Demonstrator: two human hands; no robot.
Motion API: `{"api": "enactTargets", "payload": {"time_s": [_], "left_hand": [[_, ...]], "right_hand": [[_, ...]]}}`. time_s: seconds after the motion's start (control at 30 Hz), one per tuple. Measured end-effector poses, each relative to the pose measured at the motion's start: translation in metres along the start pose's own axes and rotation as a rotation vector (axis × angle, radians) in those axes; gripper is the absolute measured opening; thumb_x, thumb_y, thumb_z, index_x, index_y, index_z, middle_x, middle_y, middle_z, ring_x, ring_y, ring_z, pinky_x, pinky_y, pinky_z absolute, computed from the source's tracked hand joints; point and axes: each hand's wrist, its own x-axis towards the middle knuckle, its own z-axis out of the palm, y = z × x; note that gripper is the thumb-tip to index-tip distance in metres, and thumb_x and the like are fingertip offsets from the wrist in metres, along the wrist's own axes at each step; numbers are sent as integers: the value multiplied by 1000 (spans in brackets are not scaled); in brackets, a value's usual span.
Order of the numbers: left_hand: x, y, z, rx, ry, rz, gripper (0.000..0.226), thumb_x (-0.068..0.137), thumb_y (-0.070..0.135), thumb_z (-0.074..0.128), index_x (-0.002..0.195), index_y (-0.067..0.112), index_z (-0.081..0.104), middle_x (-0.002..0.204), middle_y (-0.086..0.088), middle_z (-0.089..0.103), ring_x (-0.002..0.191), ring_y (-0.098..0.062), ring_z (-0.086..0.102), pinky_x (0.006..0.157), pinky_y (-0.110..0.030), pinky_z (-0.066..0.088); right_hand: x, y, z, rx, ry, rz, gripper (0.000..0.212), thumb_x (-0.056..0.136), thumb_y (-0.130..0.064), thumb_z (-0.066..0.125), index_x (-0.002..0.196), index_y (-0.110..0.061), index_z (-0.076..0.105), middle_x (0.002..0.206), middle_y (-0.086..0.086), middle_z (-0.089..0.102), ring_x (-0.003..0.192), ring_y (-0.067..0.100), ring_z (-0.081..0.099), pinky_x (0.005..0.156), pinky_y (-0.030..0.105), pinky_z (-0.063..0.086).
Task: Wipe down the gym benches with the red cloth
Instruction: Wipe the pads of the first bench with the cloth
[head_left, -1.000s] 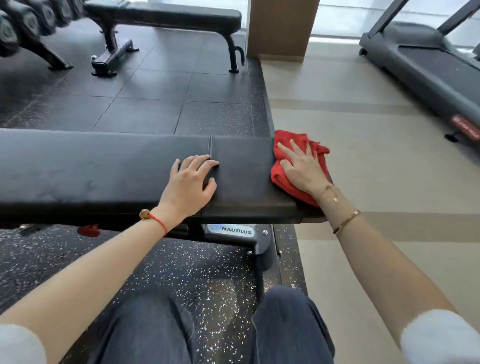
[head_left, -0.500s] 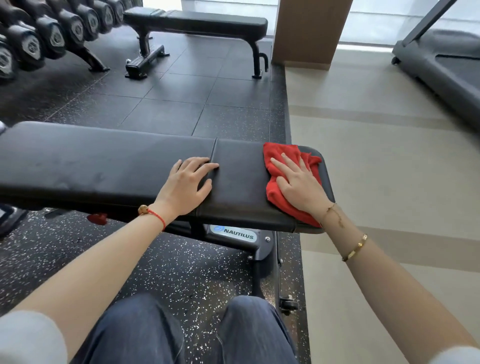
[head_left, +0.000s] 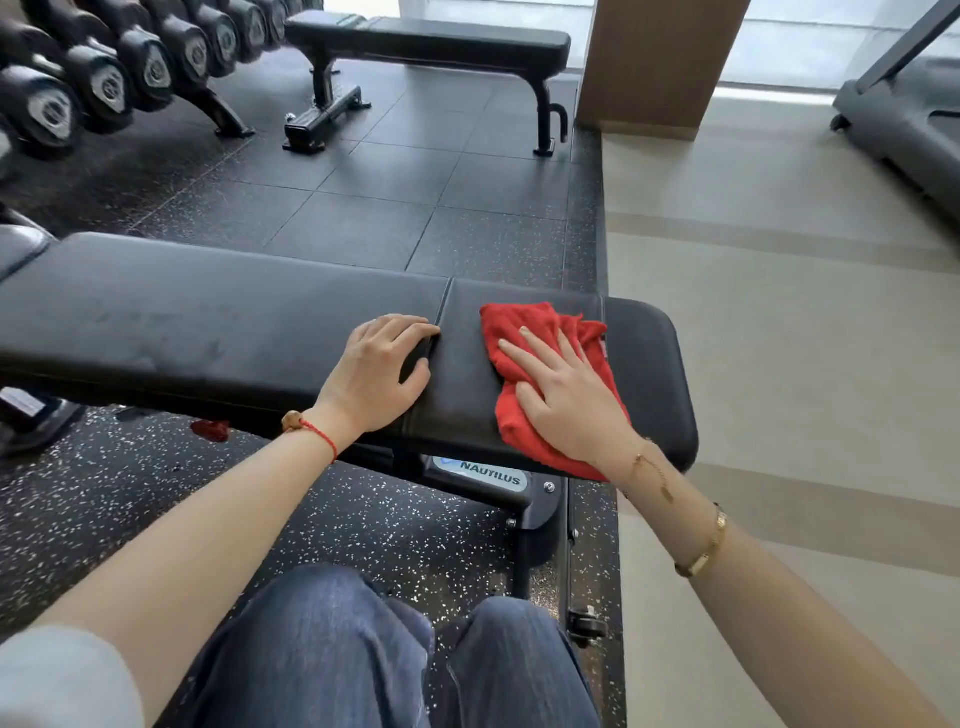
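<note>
Fingers of the right hand (head_left: 569, 402) lie flat and spread, pressing the red cloth (head_left: 524, 332) onto the near bench (head_left: 208, 317) pad. Just left, the left hand (head_left: 376, 371) rests on the seam, gripping nothing. Second bench (head_left: 431, 39) sits way beyond.

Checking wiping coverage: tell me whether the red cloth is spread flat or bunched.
Bunched. The red cloth lies crumpled in folds on the near bench, pressed under the right hand's straight fingers.

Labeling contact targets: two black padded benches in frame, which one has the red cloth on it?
The near black padded bench carrying the Nautilus label, with the red cloth under the right hand; the far bench is bare.
</note>
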Motion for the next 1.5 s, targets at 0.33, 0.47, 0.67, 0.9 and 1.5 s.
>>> {"api": "enactTargets", "payload": {"time_s": [0.33, 0.47, 0.67, 0.9, 1.5], "left_hand": [[1, 2, 1, 41, 41, -47, 40, 89, 24, 53, 127, 16, 58, 129, 1, 61, 126, -19, 50, 109, -40, 38], [1, 2, 4, 53, 58, -77, 38, 87, 25, 50, 122, 15, 61, 127, 1, 62, 125, -18, 51, 107, -39, 37], [-1, -1, 3, 49, 52, -76, 38, 89, 25, 50, 124, 15, 60, 129, 0, 61, 126, -18, 50, 108, -39, 36], [-1, 2, 3, 51, 40, -82, 37, 91, 21, 54, 126, 13, 59, 131, -1, 60, 128, -19, 49, 112, -41, 36], [-4, 5, 0, 47, 22, -80, 37, 92, 19, 54, 128, 11, 58, 134, -5, 58, 131, -23, 49, 112, -44, 36]], "right_hand": [[78, -1, 1, -78, -67, 214, 53, 99, -31, 34, 151, -31, 26, 163, 1, 13, 149, 37, 0, 121, 48, -4], [64, -38, 16, -37, -60, 58, 54, 98, -29, 37, 151, -31, 28, 162, -1, 15, 150, 33, -2, 122, 46, -3], [-5, -6, -1, -28, 36, 41, 52, 95, -25, 44, 147, -30, 38, 159, -4, 25, 150, 28, 7, 122, 39, -3], [34, 59, -21, -42, -11, 357, 52, 98, -25, 36, 150, -28, 31, 162, 3, 14, 149, 38, 2, 121, 48, -4], [11, 58, -25, -40, 15, 468, 52, 99, -30, 33, 150, -35, 27, 163, -2, 12, 149, 39, 1, 121, 49, -6]]}}
